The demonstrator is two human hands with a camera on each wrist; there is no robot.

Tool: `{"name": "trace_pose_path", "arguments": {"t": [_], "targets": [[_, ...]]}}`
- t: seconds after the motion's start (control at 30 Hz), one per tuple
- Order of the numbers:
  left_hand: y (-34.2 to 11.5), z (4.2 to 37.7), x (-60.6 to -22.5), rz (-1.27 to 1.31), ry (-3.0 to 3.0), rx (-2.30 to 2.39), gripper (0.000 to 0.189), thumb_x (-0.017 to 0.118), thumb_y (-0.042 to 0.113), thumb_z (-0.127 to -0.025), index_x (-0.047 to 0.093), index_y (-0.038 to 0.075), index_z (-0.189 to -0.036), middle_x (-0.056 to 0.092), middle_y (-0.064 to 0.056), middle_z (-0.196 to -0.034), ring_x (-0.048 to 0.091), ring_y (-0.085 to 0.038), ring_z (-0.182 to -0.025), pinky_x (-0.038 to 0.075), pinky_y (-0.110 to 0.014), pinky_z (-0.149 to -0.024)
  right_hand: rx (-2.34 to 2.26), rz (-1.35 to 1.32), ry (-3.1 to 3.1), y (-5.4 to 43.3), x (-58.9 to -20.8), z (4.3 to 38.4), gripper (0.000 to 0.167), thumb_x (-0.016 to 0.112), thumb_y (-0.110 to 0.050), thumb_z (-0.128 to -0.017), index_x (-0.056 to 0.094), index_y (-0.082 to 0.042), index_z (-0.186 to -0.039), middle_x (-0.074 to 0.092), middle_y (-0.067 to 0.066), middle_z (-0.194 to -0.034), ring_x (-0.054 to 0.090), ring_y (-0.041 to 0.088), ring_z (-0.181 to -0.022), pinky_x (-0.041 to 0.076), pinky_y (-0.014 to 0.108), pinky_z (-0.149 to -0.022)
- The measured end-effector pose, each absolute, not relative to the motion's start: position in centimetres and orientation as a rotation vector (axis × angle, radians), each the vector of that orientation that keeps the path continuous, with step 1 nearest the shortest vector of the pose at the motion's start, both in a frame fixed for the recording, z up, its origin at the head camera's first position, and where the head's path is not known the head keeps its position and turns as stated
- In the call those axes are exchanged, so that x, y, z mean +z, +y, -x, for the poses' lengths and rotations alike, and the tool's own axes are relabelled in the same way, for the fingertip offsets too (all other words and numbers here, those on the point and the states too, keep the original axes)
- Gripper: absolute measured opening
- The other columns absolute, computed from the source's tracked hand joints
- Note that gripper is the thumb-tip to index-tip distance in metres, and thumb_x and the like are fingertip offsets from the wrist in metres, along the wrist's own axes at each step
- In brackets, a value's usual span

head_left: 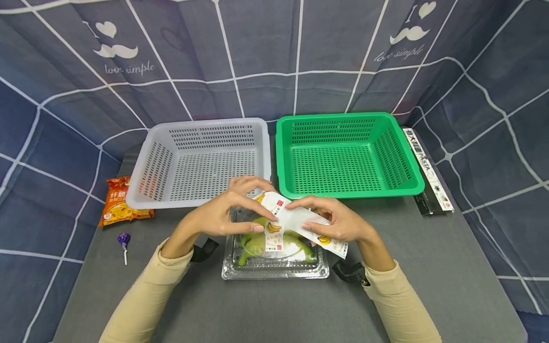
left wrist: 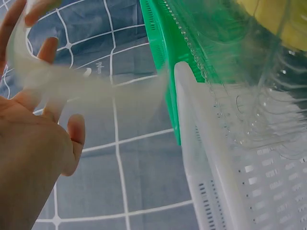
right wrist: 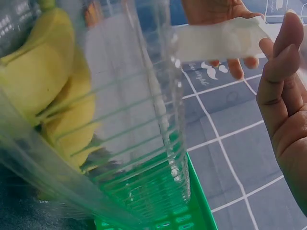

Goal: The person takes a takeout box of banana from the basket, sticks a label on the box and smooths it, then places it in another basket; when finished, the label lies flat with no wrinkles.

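Note:
A strip of white labels (head_left: 296, 220) printed with bananas spans both hands, over a clear plastic clamshell box (head_left: 274, 271). Green-yellow bananas (head_left: 253, 245) lie inside the box; they look yellow in the right wrist view. My left hand (head_left: 214, 212) holds the strip's left end, its index fingertip on a label, the thumb apart and the other fingers behind. From the right, my right hand (head_left: 339, 221) pinches the strip near its middle. One banana label (head_left: 274, 236) hangs down below the left index fingertip; whether it touches the lid cannot be told. In the left wrist view, the strip is blurred.
A white basket (head_left: 199, 126) and a green basket (head_left: 334, 195) stand side by side behind the box. At left lie an orange snack bag (head_left: 124, 202) and a purple lollipop (head_left: 124, 240). A pasta box (head_left: 429, 171) lies right of the green basket. Checked cloth (head_left: 266, 47) surrounds the table.

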State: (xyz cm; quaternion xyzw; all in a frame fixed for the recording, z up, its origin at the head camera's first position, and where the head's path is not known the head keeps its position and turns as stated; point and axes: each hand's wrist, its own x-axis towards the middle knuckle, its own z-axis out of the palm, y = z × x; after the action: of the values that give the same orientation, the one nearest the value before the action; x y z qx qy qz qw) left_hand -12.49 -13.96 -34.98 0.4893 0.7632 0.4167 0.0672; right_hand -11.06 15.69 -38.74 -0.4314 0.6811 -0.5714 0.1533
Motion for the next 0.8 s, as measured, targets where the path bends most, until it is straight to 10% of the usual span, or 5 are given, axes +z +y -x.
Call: {"name": "trace_pose_path", "arguments": {"t": [0.27, 0.8], "targets": [[-14.3, 12.0, -35.0, -1.436, 2.207, 1.347, 0.029, 0.076, 0.010, -0.081, 0.077, 0.019, -0.109, 0.050, -0.004, -0.124, 0.043, -0.019, -0.118, 0.036, -0.044, -0.102, -1.666, 1.272, 1.881, 15.9, -39.1, 11.3, 0.050, 0.059, 0.013, -0.088, 0.052, 0.001, -0.136, 0.058, 0.008, -0.126, 0.058, 0.007, -0.074, 0.052, 0.026, -0.056], [-17.4, 9.5, -35.9, -1.280, 2.304, 1.302, 0.029, 0.079, 0.014, -0.083, 0.075, 0.018, -0.111, 0.045, -0.002, -0.127, 0.040, -0.016, -0.116, 0.040, -0.037, -0.093, -1.632, 1.245, 1.761, 16.8, -38.9, 11.2, 0.054, 0.062, 0.013, -0.087, 0.050, 0.002, -0.138, 0.055, -0.004, -0.135, 0.056, 0.007, -0.060, 0.050, 0.023, -0.051]]}}
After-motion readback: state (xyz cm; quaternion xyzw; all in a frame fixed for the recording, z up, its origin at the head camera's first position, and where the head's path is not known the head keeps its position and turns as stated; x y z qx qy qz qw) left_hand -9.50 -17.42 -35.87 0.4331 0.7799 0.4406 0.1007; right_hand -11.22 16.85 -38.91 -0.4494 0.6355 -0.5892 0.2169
